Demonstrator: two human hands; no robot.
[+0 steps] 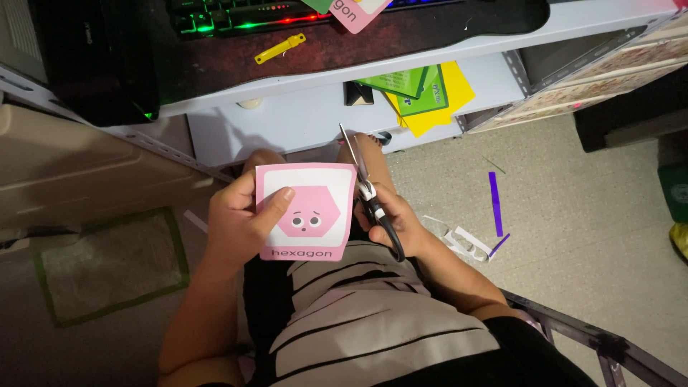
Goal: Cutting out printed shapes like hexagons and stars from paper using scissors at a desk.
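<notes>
My left hand [240, 218] holds a pink-bordered paper card [315, 188] with a pink hexagon shape that has a cartoon face; my thumb rests on its front. My right hand [390, 215] grips black-handled scissors [367, 188], whose blades point up along the card's right edge. Both hands are above my lap, over a black-and-white striped shirt [358, 315].
A desk edge [430, 54] above carries a lit keyboard [236, 14], a yellow clip [281, 48] and another pink card [351, 14]. Green and yellow sheets [423, 93] lie on a lower shelf. Purple and white paper strips [494, 201] litter the floor at right.
</notes>
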